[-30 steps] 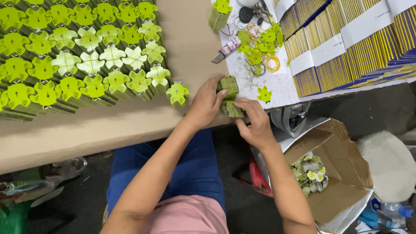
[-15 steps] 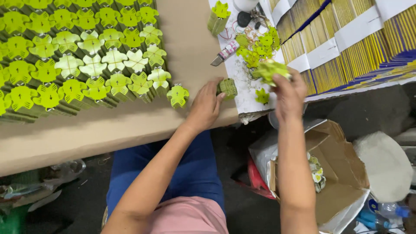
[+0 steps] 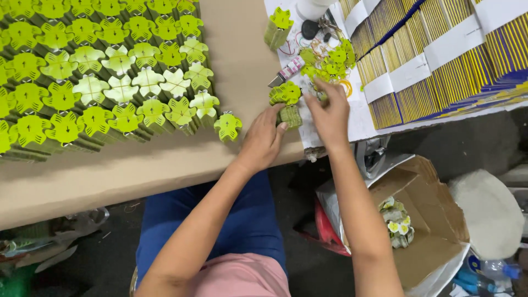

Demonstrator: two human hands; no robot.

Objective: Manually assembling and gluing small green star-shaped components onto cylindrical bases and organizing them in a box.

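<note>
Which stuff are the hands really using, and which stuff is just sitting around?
In use:
left hand on the small green stack
right hand by the green flower-shaped piece
loose green pieces
finished green rows

Just lying about:
yellow and blue bundles
cardboard box
plastic bottle

The table [image 3: 165,165] is covered in matt brown paper, smooth and uncreased. On it, left of the hands, the green flower pieces [image 3: 104,82] look like thin matt card. Right of them, the yellow-and-blue stacks [image 3: 440,60] wear smooth white paper bands. Below the table's edge, the open box [image 3: 434,220] is rough brown cardboard.
</note>
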